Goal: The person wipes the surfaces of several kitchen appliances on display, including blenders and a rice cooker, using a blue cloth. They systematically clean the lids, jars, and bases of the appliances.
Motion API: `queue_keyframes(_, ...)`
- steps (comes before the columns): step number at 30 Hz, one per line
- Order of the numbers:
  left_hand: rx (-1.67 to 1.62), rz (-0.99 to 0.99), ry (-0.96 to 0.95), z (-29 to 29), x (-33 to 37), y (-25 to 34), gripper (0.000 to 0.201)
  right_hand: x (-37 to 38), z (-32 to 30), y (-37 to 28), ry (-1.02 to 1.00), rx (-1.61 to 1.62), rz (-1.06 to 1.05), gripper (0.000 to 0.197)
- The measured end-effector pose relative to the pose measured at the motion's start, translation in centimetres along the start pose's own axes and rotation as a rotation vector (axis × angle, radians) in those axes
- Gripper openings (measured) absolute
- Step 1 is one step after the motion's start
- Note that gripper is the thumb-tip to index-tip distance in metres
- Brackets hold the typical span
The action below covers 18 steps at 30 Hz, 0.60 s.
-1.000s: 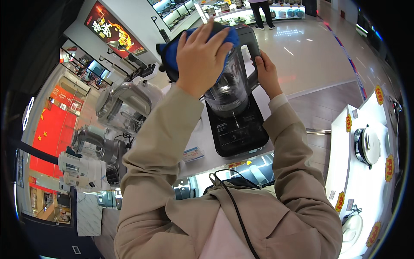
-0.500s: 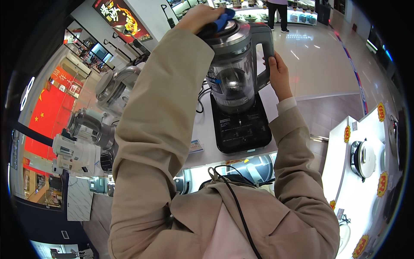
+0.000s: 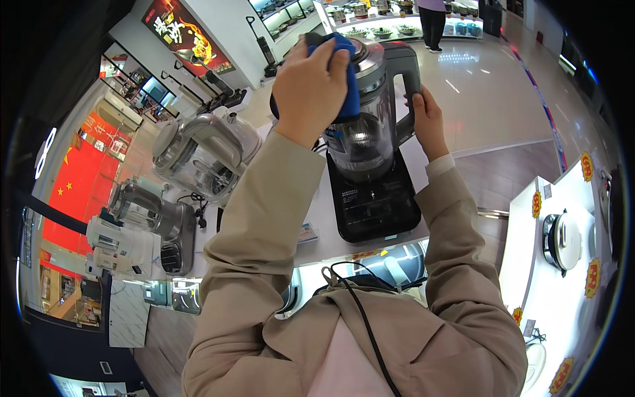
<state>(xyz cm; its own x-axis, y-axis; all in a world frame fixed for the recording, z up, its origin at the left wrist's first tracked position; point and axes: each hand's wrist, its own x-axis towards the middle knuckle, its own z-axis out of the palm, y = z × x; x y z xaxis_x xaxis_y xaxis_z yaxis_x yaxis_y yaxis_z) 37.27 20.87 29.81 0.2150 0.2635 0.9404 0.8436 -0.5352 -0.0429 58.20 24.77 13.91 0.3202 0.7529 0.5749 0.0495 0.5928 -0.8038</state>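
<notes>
A clear blender jug [image 3: 360,142] with a metal collar and dark grey handle stands upright on its black base [image 3: 374,205]. My left hand [image 3: 309,92] is closed on a blue cloth [image 3: 349,79], which lies against the left side of the jug's upper part and hides some of the lid and collar. On the other side, my right hand [image 3: 428,122] holds the jug's handle [image 3: 411,89], fingers partly hidden behind it. The base rests on a white counter [image 3: 317,228], with a small price card [image 3: 307,233] to its left.
Left along the counter stand another large blender [image 3: 205,159], a smaller grey one [image 3: 155,218] and white appliances [image 3: 119,241]. A lit display shelf [image 3: 529,264] with a round pan-like appliance [image 3: 562,241] is at the right. At the back, a person [image 3: 433,23] stands near a display counter.
My left hand and the blue cloth have come down from the lid to the jug's left side. My right hand stays on the handle. My view has shifted slightly.
</notes>
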Motion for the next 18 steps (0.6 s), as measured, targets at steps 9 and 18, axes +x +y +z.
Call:
queue_keyframes(9,0.108,0.106,-0.567,0.8,4.3,4.0,0.032,0.0,-0.6,0.2,-0.027,-0.008,0.014,0.036)
queue_keyframes(18,-0.055,0.172,-0.867,9.8,8.5,-8.9,0.047,0.0,-0.5,-0.2,-0.084,0.031,0.032,0.038)
